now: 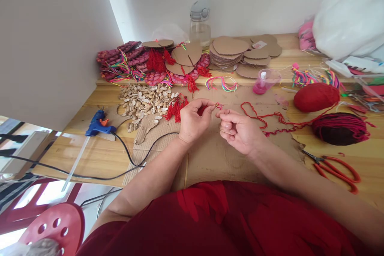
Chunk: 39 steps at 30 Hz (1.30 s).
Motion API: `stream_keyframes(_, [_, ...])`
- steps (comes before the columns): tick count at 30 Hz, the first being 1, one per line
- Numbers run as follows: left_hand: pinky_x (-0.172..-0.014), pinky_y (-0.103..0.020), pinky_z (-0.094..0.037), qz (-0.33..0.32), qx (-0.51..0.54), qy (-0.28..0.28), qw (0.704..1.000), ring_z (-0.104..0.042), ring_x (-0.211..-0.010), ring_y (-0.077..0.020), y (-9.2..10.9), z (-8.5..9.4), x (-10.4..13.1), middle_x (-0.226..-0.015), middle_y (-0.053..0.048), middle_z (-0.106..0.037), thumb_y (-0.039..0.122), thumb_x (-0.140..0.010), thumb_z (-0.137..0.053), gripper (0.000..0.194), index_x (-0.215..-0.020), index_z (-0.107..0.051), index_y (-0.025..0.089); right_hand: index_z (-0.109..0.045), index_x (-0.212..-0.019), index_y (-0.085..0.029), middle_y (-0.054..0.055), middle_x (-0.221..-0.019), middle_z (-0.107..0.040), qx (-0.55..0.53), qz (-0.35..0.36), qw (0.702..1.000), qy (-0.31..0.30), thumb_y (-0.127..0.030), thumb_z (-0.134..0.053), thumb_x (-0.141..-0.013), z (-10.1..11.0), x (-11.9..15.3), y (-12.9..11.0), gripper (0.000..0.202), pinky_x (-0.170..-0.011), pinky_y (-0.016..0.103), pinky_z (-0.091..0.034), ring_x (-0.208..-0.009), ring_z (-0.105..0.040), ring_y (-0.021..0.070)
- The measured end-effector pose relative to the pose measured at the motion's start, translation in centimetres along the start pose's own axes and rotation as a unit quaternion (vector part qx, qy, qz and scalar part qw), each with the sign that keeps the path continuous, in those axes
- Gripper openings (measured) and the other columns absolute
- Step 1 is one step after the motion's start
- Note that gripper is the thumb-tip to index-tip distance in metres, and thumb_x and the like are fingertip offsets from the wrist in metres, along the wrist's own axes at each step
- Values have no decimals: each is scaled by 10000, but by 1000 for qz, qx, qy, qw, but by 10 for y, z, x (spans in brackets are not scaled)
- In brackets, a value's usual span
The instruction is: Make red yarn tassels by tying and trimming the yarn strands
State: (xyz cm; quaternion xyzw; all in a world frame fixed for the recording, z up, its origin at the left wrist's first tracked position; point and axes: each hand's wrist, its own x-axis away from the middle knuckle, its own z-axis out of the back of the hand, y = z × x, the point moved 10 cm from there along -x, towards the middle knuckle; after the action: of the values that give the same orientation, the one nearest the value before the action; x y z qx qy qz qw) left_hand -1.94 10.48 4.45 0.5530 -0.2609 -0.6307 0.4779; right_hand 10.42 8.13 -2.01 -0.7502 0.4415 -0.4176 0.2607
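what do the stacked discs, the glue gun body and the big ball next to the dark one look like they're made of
Stacked discs: corrugated cardboard, matte brown, with ridged layers showing at the edges.
Glue gun: probably hard plastic, blue and smooth, with an orange trigger.
Red ball: soft, matte yarn, judging by its wound strands; wool or acrylic, I can't tell.

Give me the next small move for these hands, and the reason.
Probably ease the right hand slightly away, drawing the small coloured threads straight: they look crinkled where they stick out from the left hand, and the right fingertips are close beside them. Whether they are knotted, I cannot tell.
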Motion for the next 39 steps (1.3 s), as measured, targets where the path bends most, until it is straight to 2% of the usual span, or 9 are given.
stream_keyframes(7, [-689, -250, -511, -87, -116, -3, 989, -648, -725, -138, 21, -2, 4, -793, -37, -717, 138, -836, -627, 66, -832, -688, 162, -574, -727, -198, -85, -513, -377, 85, 104, 989, 55, -226, -669, -634, 1, 7, -19, 137, -401, 218, -103, -431, -220, 57])
stream_keyframes(11, [-691, -256, -509, -106, -156, 5, 982, -643, -728, -148, 29, -1, 6, -782, -37, -710, 123, -832, -614, 81, -835, -679, 170, -539, -705, -207, -84, -514, -361, 137, 167, 976, 44, -247, -635, -706, -5, 9, -25, 104, -412, 233, -148, -434, -220, 63])
stream_keyframes(15, [-694, -261, -511, -113, -168, 2, 979, -641, -725, -151, 33, -1, 8, -793, -39, -714, 130, -838, -602, 90, -836, -677, 179, -510, -717, -212, -74, -557, -366, 221, 246, 943, 20, -236, -573, -788, -14, 16, -33, 98, -449, 250, -204, -468, -262, 78])
stream_keyframes(19, [-701, -263, -512, -126, -162, -2, 979, -644, -730, -151, 38, 0, 7, -792, -40, -718, 127, -837, -599, 97, -816, -678, 179, -505, -725, -208, -67, -572, -367, 326, 290, 900, 30, -216, -535, -835, -20, 24, -41, 114, -467, 265, -221, -491, -299, 90])
stream_keyframes(23, [-691, -259, -517, -73, -110, -22, 991, -650, -720, -145, 23, -2, 3, -791, -35, -725, 170, -841, -631, 67, -827, -696, 181, -523, -758, -207, -63, -575, -378, 339, 296, 893, 20, -220, -521, -878, -20, 29, -45, 121, -470, 260, -250, -493, -319, 95])
stream_keyframes(28, [-640, -234, -511, 4, -8, -60, 998, -656, -689, -127, 4, -11, 3, -801, -31, -733, 230, -848, -659, 78, -854, -709, 170, -586, -830, -214, -66, -547, -373, 366, 290, 883, 48, -271, -538, -926, -6, 33, -47, 121, -451, 261, -259, -458, -342, 101])
stream_keyframes(34, [-678, -240, -529, 21, 19, -55, 998, -667, -714, -129, 0, -12, 2, -809, -35, -734, 217, -847, -653, 73, -857, -705, 166, -613, -915, -202, -60, -553, -423, 443, 344, 826, 55, -267, -520, -955, -12, 41, -54, 121, -495, 281, -294, -482, -390, 115])
stream_keyframes(39, [-682, -244, -540, 12, -8, -50, 999, -681, -728, -137, 1, -11, 3, -824, -39, -744, 220, -846, -655, 83, -871, -718, 173, -616, -950, -205, -62, -551, -424, 501, 367, 781, 66, -254, -519, -955, -14, 43, -55, 109, -503, 274, -289, -470, -374, 110])
